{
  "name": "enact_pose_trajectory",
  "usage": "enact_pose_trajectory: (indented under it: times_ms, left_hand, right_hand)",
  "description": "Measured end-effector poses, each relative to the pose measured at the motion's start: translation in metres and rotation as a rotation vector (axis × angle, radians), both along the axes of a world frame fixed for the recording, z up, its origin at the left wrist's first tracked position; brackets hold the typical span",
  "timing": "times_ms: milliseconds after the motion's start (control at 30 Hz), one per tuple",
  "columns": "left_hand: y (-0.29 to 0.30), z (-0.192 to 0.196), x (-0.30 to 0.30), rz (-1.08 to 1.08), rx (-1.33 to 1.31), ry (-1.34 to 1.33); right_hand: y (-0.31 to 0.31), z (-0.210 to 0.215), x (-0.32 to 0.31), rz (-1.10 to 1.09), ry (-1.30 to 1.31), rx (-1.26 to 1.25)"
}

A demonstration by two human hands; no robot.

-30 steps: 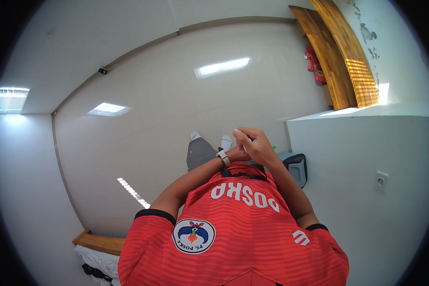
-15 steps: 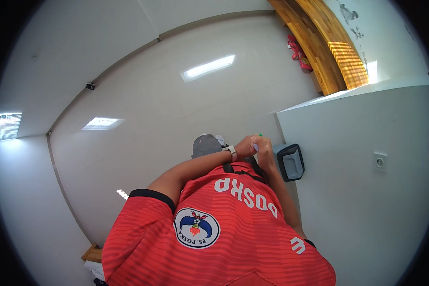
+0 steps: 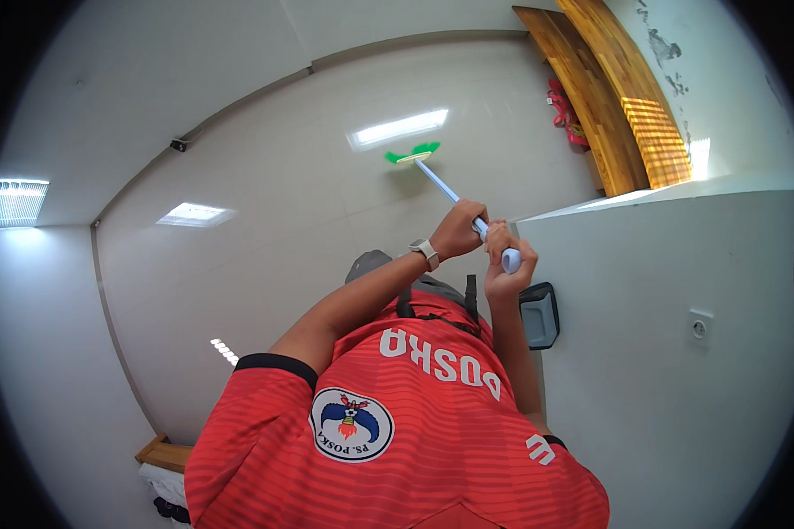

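Observation:
Both my hands are wrapped around the light blue pole of a broom [image 3: 441, 183]. My left hand [image 3: 460, 229], with a watch on its wrist, is closed on the pole lower down. Close to the pole's rounded top end, my right hand [image 3: 508, 261] is closed around it. The pole slants away and to the left toward the floor [image 3: 300, 203]. At its far end is the broom head [image 3: 414, 158], green with a pale yellow strip and smeared by motion.
A grey bin with a dark rim [image 3: 540, 316] stands against the right wall [image 3: 626, 264], just beyond my right forearm. A wooden bench or shelf [image 3: 582, 97] is at the far right, with red items [image 3: 566, 113] beneath it. Another wooden piece [image 3: 165, 452] is at the lower left.
My hands have moved away from my body and further apart along the pole. The broom head now shows out on the floor ahead; earlier only a bit of green showed by my hands.

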State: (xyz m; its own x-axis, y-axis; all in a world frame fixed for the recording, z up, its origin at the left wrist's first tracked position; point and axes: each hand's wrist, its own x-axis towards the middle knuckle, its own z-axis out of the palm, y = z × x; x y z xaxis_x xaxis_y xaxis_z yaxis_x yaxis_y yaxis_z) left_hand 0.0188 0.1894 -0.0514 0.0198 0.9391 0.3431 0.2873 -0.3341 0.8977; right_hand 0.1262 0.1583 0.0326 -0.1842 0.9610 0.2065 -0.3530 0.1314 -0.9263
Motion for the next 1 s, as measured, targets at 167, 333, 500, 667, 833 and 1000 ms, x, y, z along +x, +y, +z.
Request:
enact_pose_trajectory:
  times_ms: [167,333,500,667,833,1000]
  left_hand:
    - [-0.011,0.038,-0.017,-0.021,-0.041,0.058]
    - [-0.031,0.05,-0.018,-0.148,-0.232,-0.201]
    - [-0.048,0.042,-0.018,-0.399,-0.384,-0.251]
    - [-0.069,-0.034,-0.012,-0.517,-0.502,-0.25]
    - [-0.08,-0.039,-0.013,-0.488,-0.482,-0.246]
    - [-0.04,-0.018,-0.033,-0.54,-0.305,-0.163]
  right_hand:
    - [0.001,0.06,-0.013,0.09,-0.017,-0.027]
    - [-0.005,0.091,-0.017,0.19,-0.169,-0.092]
    - [-0.004,0.081,-0.021,0.309,-0.524,-0.321]
    - [-0.009,0.043,-0.034,0.342,-0.581,-0.466]
    - [-0.015,0.008,-0.025,0.339,-0.492,-0.587]
    - [-0.002,0.016,-0.032,0.301,-0.355,-0.55]
